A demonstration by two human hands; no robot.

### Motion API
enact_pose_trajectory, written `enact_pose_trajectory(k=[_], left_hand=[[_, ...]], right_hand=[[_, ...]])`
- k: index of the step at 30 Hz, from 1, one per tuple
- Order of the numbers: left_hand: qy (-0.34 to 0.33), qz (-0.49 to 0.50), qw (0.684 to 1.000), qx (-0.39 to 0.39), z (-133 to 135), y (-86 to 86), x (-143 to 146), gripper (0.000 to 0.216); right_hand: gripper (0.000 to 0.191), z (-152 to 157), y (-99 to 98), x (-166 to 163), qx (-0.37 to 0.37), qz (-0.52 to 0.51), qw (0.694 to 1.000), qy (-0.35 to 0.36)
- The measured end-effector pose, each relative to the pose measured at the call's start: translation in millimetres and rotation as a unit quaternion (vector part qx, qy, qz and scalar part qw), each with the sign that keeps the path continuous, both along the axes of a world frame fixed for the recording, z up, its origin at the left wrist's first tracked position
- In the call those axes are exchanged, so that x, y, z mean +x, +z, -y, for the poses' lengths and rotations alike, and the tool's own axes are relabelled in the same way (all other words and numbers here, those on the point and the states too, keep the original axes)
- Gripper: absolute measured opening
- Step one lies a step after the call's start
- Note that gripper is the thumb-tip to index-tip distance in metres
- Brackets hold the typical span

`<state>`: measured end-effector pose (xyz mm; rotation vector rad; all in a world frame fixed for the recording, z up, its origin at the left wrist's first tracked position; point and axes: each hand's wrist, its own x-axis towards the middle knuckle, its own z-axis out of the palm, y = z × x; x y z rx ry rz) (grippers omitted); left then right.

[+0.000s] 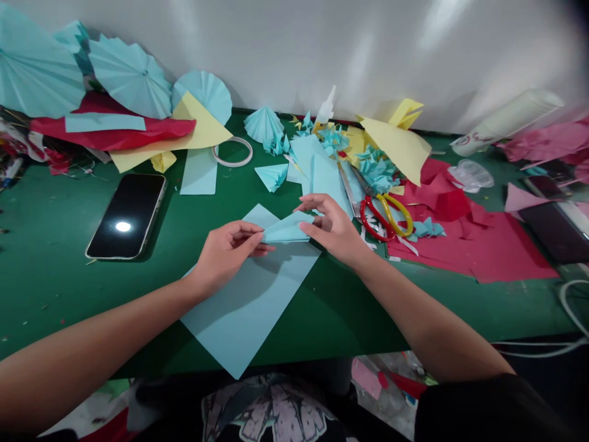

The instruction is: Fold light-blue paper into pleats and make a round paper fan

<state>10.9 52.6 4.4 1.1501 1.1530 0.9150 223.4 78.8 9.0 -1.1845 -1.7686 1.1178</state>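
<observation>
Between my two hands is a folded piece of light blue paper, narrow at its left end and wider at the right. My left hand pinches the narrow left end between thumb and fingers. At the other end, the thumb and fingers of my right hand grip the wide side. Below them a flat light blue sheet lies turned cornerwise on the green table, one corner over the front edge. Just beyond my hands rests a small folded blue paper fan.
A phone lies to the left. Right of my hands are scissors with red and yellow handles and red paper sheets. Tape, a glue bottle and pleated blue paper rounds stand or lie toward the wall.
</observation>
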Motion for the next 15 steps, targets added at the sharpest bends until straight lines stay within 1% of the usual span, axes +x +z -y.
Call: enact_pose_trajectory(k=[3,7,11,14,15], left_hand=[[0.007,0.034,0.999,-0.023,-1.1,-0.7,-0.2,0.023],[-0.002,0.054,0.998,-0.017,-2.0,-1.7,-0.1,0.022],[-0.017,0.053,0.998,-0.021,-2.0,-2.7,-0.4,0.023],[-0.029,0.055,0.998,-0.019,-1.5,-3.2,-1.0,0.021],[-0.033,0.055,0.998,-0.019,-1.4,-3.3,-1.1,0.020]], right_hand=[[0.029,-1.1,-2.1,-0.2,-0.016,-0.048,0.999,-0.003],[0.018,-1.2,-2.3,-2.6,-0.012,-0.078,0.997,-0.016],[0.010,-0.4,-1.3,-4.3,0.022,-0.082,0.996,-0.022],[0.002,1.0,0.2,-4.0,0.057,-0.066,0.996,-0.006],[0.003,1.6,0.9,-3.9,0.064,-0.061,0.996,-0.001]])
